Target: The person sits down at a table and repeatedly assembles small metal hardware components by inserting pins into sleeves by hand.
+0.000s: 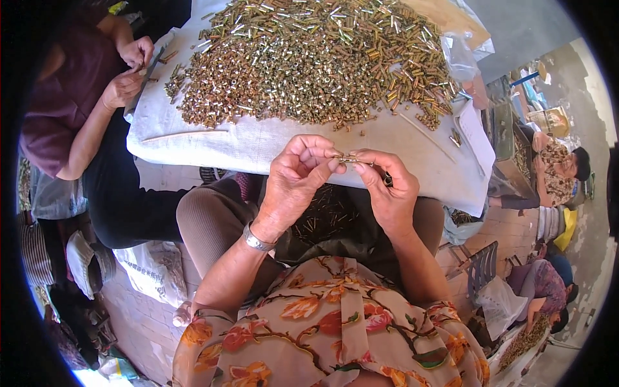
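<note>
Both my hands meet over my lap, just in front of the table's near edge. My left hand [293, 177] pinches one end of a small brass-coloured metal pin [347, 159]. The other end sits between the thumb and forefinger of my right hand [394, 193]. A few small dark-and-brass ring-like pieces [387, 179] are tucked in the curled fingers of my right hand. Below, several finished-looking pins [316, 222] lie on a dark cloth in my lap. A big heap of short brass sleeves or nuts [258, 84] and longer pins [412, 58] covers the table.
White cloth covers the table [187, 149]. Thin sticks [429, 137] lie near its edge, beside a white box flap [474, 132]. At left, a co-worker's hands [126, 80] work close to the table. Other people sit at right. A white sack [155, 271] lies on the floor.
</note>
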